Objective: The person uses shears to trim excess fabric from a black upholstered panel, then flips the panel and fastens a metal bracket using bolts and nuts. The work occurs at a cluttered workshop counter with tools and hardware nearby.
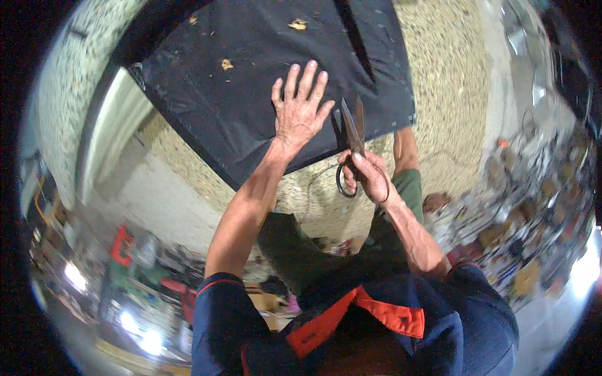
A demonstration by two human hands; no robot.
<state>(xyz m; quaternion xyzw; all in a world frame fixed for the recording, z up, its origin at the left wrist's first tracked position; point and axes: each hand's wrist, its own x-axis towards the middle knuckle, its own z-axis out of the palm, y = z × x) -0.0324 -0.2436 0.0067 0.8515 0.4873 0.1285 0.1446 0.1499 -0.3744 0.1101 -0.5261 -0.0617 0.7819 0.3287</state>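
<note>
A large sheet of black fabric [219, 119] lies spread in front of me, with small tan scraps [298, 24] on it. My left hand [298, 114] rests palm down on the fabric, its fingers spread. To the right of it, my right hand [371, 175] grips a pair of dark scissors [355, 135] by the handles, near the fabric's close edge. The blades point away from me and stand slightly apart, over the fabric. Whether they touch the cloth I cannot tell. A dark slit or strip [356, 41] runs along the fabric beyond the scissors.
Speckled stone-like flooring [445, 81] surrounds the fabric. At the left stands a pale curved panel [110, 125]. A blurred heap of mixed scraps [514, 213] covers the right side. Red and green objects [122, 245] lie at the lower left. My legs [407, 188] flank the fabric's near edge.
</note>
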